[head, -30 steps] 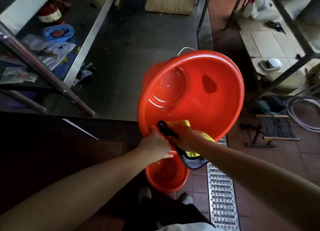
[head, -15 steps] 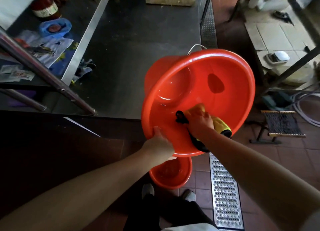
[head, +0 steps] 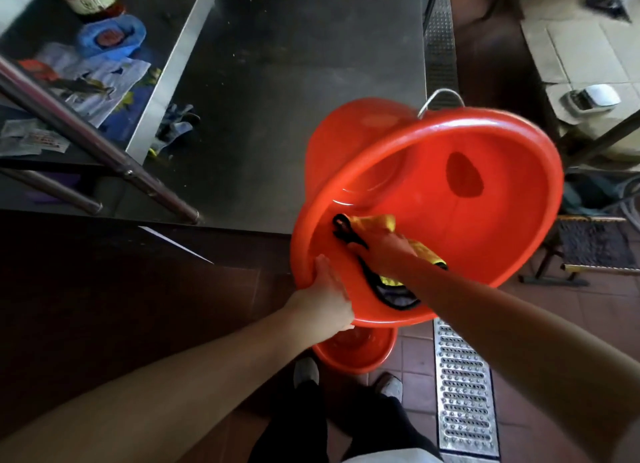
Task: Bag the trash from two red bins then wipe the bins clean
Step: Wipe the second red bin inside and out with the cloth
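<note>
— What is the person wearing?
— Both forearms [head: 194, 386] are bare right down to the hands [head: 322, 299], with no sleeves in view. The trousers [head: 349, 428] are black.
— And the feet?
— Pale grey shoes [head: 306, 372], rounded at the toe, poke out from under the trouser legs. A strip of white cloth [head: 391, 457] shows at the bottom edge, near the waist.

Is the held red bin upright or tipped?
Tipped: the bin has its mouth turned toward the camera, left hand gripping its rim, right hand inside with a cloth.
</note>
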`<action>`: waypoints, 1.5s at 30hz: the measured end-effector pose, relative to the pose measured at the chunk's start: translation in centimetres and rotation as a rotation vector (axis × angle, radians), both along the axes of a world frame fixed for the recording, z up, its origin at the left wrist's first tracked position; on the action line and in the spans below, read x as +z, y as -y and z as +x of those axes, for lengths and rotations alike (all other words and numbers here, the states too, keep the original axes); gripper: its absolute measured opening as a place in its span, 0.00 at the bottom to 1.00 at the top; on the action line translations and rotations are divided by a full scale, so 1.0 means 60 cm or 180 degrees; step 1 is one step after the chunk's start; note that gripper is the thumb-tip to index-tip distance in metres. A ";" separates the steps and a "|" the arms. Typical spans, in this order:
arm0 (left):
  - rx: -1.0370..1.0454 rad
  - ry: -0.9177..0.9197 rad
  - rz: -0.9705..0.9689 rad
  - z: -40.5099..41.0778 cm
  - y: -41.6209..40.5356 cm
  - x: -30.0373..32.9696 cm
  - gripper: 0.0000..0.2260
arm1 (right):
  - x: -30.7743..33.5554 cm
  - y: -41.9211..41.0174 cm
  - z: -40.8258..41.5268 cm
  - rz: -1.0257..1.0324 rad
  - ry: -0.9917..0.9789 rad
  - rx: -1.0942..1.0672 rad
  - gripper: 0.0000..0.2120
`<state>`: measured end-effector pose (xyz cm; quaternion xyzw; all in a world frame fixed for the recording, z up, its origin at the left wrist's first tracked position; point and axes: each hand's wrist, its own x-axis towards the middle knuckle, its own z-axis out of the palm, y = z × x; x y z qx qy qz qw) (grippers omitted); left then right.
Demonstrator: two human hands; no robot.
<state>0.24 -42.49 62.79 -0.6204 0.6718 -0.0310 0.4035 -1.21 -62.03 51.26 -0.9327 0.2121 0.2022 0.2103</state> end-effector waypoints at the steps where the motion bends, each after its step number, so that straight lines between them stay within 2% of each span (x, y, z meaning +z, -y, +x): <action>1: 0.0023 0.0109 0.0016 0.002 -0.004 0.002 0.18 | -0.003 0.014 0.002 0.0008 -0.0043 -0.0007 0.27; 3: 0.0214 0.0166 0.0029 -0.002 -0.005 0.005 0.15 | -0.016 0.041 0.014 -0.0250 -0.0114 -0.0175 0.26; 5: 0.0366 0.0119 -0.0024 -0.002 -0.003 -0.004 0.17 | -0.032 0.048 0.043 -0.0458 -0.0109 -0.0312 0.24; 9: 0.0399 0.0099 -0.0115 0.010 -0.001 -0.005 0.20 | -0.054 0.045 0.085 -0.0420 -0.0058 -0.0339 0.23; 13: 0.0273 0.0273 0.0252 -0.001 0.003 0.010 0.17 | -0.059 0.050 0.084 -0.0417 -0.0005 -0.0241 0.24; 16: -0.0081 0.0272 0.0140 -0.006 0.013 0.020 0.17 | -0.046 0.036 0.064 -0.0375 -0.0026 -0.0135 0.25; 19: 0.0217 -0.0184 0.0396 0.004 0.016 0.022 0.19 | -0.025 0.009 0.026 -0.0360 0.0047 -0.0100 0.26; 21: 0.0421 0.0083 0.0082 0.005 0.015 0.034 0.20 | -0.004 -0.007 -0.009 -0.0304 0.0091 -0.0073 0.26; 24: 0.0177 -0.0114 0.0093 -0.002 0.011 0.007 0.21 | 0.031 -0.027 -0.065 -0.0241 0.0101 -0.0022 0.27; 30: 0.0127 -0.0460 -0.0014 0.006 0.025 0.001 0.29 | 0.094 -0.061 -0.169 -0.0208 0.0167 -0.0033 0.28; 33: 0.0041 -0.0380 -0.0036 0.008 0.028 0.011 0.31 | 0.105 -0.066 -0.198 -0.0227 0.0216 0.0012 0.29; 41: 0.0053 -0.0510 -0.0121 0.009 0.024 0.022 0.33 | 0.118 -0.060 -0.180 -0.0210 0.0077 0.0030 0.28; 45: 0.0357 -0.0627 -0.0132 0.006 0.020 0.017 0.30 | 0.102 -0.044 -0.120 -0.0195 -0.0084 0.0001 0.27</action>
